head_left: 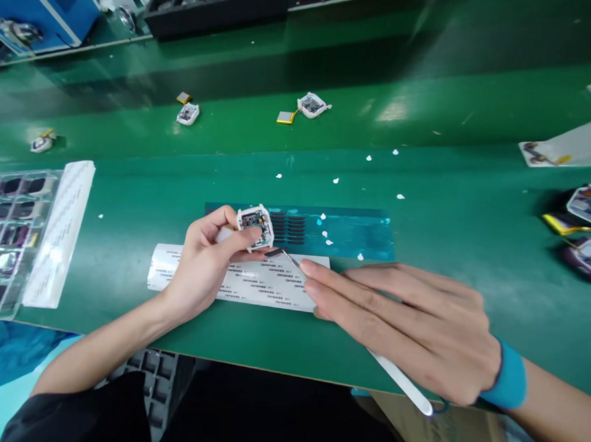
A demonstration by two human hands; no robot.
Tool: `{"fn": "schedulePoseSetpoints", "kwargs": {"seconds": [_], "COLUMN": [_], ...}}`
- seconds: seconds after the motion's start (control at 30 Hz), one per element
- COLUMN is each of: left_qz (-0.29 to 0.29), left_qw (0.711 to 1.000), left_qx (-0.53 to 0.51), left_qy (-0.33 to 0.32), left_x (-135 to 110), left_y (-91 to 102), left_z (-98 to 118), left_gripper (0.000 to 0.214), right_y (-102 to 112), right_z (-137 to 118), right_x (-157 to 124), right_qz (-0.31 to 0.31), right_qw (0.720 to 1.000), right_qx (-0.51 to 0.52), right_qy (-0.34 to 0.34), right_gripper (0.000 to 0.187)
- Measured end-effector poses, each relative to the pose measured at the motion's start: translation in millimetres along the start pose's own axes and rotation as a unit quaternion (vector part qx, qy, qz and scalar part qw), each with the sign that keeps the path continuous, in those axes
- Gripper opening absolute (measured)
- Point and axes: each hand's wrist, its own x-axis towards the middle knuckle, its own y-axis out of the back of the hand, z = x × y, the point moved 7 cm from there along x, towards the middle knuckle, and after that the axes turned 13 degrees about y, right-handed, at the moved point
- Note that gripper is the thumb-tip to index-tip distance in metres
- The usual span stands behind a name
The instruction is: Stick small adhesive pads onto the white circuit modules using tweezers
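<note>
My left hand [206, 259] holds a small white square device shell [255, 225] with an exposed circuit board, lifted just above a white printed label sheet [251, 285]. My right hand [409, 328] grips white-handled tweezers [400, 381] whose metal tips [286, 254] carry a small dark strip [276, 252] right beside the shell's lower right corner. Behind both lies a blue film sheet [345, 231] with rows of dark strips [288, 226]. A blue wristband [509, 374] sits on my right wrist.
A clear tray [4, 236] of dark parts and a white paper strip [59, 230] lie at left. More white shells with yellow batteries [310, 106] [188, 113] rest on the far green belt. Dark devices [589, 205] sit at right. White scraps dot the mat.
</note>
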Motion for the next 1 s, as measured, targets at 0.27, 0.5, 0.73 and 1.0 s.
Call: {"fn": "schedulePoseSetpoints", "kwargs": {"seconds": [0.27, 0.5, 0.73, 1.0], "left_qz": [-0.013, -0.007, -0.011, -0.012], "left_qw": [0.999, 1.000, 1.000, 0.999], "left_qx": [-0.014, 0.014, 0.023, 0.052], "left_qy": [0.026, 0.020, 0.010, -0.005], "left_x": [-3.6, -4.1, -4.5, -6.6], "left_y": [-8.4, -8.8, -9.6, -11.7], "left_z": [-9.9, -11.9, -11.6, -11.6], "left_gripper": [0.025, 0.027, 0.027, 0.027], "right_y": [-5.0, -8.2, -10.7, -8.8], "right_z": [-3.1, -5.1, -5.5, -2.9], "right_x": [4.2, 0.2, -2.6, -0.3], "right_qz": [-0.017, 0.003, 0.002, 0.006], "right_qw": [0.998, 0.992, 0.992, 0.999], "right_qx": [0.003, -0.024, -0.013, 0.021], "right_qy": [0.062, 0.126, 0.125, 0.037], "right_gripper": [0.026, 0.023, 0.023, 0.025]}}
